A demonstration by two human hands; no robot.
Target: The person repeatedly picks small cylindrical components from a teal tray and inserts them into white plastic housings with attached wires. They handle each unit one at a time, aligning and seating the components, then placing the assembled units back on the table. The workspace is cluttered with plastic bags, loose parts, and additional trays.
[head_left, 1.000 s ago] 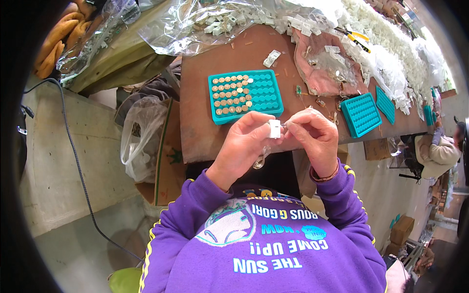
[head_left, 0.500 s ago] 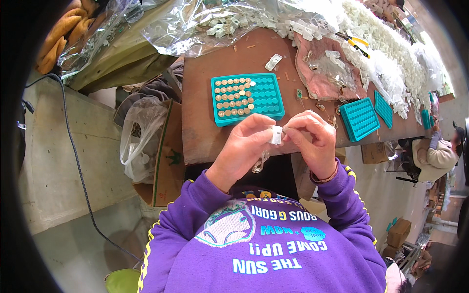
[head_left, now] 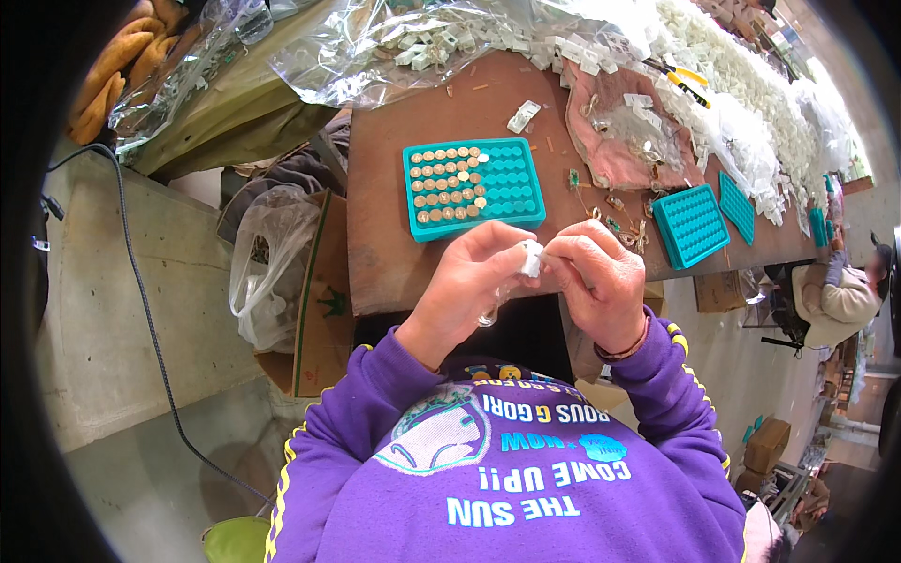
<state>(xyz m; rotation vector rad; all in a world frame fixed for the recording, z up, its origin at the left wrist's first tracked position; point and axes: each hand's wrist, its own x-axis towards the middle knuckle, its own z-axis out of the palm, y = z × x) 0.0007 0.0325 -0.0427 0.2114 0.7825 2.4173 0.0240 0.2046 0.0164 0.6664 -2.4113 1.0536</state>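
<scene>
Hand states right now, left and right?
Left hand: closed, holding a small white plastic piece.
Right hand: fingers bent beside the piece; can't tell whether they grip anything.

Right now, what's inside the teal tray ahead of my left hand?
The teal tray holds rows of round metallic-looking discs, mostly on its left side. Moulded hollows show to their right. Whatever lies beneath the discs is covered, so I can't tell.
</scene>
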